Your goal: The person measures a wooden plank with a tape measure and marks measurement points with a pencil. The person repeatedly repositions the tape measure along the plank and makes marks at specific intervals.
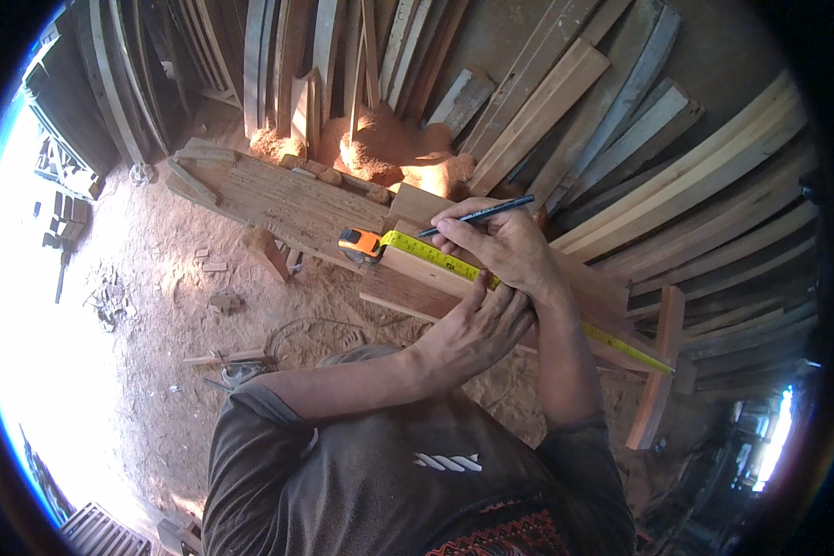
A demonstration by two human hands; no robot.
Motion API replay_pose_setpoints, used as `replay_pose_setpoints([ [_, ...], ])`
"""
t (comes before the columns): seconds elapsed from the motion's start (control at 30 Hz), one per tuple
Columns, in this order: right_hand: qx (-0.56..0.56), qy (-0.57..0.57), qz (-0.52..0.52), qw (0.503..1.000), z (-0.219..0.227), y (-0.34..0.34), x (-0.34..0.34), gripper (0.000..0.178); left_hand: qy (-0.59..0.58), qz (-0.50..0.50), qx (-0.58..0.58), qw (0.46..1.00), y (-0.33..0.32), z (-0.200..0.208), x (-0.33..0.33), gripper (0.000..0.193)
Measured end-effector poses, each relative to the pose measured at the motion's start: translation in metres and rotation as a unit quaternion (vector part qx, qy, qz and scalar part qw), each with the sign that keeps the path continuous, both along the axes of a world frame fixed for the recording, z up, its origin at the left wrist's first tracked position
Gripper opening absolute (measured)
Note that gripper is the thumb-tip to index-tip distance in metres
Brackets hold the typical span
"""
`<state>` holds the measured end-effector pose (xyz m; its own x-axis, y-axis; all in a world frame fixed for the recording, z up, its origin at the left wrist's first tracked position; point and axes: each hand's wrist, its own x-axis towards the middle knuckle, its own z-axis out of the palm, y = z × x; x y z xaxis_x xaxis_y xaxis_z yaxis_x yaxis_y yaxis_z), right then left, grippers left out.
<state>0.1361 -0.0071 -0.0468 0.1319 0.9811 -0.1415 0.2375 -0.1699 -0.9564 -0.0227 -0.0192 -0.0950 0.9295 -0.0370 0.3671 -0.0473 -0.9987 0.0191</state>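
Note:
A yellow tape measure blade runs along a narrow wooden board, out of its orange and black case. Under my wrists the blade is hidden, and it shows again farther right up to a wooden crosspiece. My left hand is closed at the blade, its thumb and fingers pressing it against the board. Just above it, my right hand grips a dark pencil or pen. The tip points left and down, close to the blade near the case.
A long rough plank stretches to the left behind the board. Sawdust is heaped beyond it. Many timber lengths lean at the back and right. On the dusty floor, a power tool lies left of my body, near a cable.

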Motion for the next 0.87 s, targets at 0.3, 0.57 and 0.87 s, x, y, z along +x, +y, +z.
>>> replay_pose_setpoints([
  [0.3, -0.006, 0.015, -0.013, 1.000, 0.0015, -0.0008, -0.0019, 0.025, -0.007, 0.004, 0.000, 1.000, 0.0005, 0.0017, -0.0002, 0.060],
  [0.57, -0.013, 0.011, -0.007, 1.000, 0.0034, 0.0001, -0.0010, 0.026, -0.001, 0.004, 0.005, 1.000, 0.0019, 0.0048, -0.0012, 0.059],
  [0.87, 0.004, 0.012, 0.006, 1.000, 0.0030, -0.0009, -0.0001, 0.027, 0.002, 0.013, 0.008, 1.000, -0.0002, 0.0053, -0.0012, 0.056],
])
